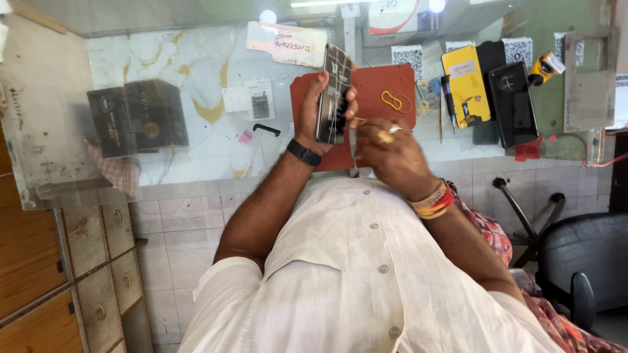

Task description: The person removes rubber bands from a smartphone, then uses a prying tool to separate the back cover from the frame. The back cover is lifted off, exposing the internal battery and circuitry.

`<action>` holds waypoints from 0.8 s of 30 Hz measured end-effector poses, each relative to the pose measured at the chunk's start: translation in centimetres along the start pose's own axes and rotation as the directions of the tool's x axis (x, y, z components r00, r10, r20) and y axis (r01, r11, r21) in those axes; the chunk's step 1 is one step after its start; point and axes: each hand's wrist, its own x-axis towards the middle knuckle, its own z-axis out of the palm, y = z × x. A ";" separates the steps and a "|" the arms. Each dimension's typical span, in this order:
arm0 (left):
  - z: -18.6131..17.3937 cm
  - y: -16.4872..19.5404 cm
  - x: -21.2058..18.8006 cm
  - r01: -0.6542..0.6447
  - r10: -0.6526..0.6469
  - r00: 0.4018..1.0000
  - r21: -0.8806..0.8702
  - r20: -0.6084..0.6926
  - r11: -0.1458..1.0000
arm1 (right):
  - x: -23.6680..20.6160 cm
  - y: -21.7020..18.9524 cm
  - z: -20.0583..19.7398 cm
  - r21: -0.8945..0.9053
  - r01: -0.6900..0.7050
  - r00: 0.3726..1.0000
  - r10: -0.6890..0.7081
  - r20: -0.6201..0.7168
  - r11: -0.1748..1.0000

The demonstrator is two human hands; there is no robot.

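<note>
Left hand [313, 108] clamps slim phone [335, 95] by edges; looks rigid, slick, fragile. My right hand [391, 153] curled tight beside it, contents unclear.

A slim dark phone [335, 95] stands on its long edge above a red mat [386, 85], upright and slightly tilted, its glossy face catching reflections. It is clasped around its lower half (the upper end juts free).
</note>
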 end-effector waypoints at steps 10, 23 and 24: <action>1.5 -0.3 -1.7 0.031 -0.030 1.000 0.461 -0.010 0.887 | -3.8 6.3 -2.0 -0.191 -0.518 0.855 0.504 -0.121 0.834; -0.5 -3.2 -1.9 0.118 -0.136 0.987 0.181 0.088 0.976 | 0.1 3.0 2.2 0.865 -0.468 0.645 0.739 0.196 0.179; -0.5 -3.4 -2.1 0.064 -0.097 0.989 0.258 0.116 0.964 | 0.4 2.7 2.5 0.848 -0.491 0.623 0.761 0.181 0.200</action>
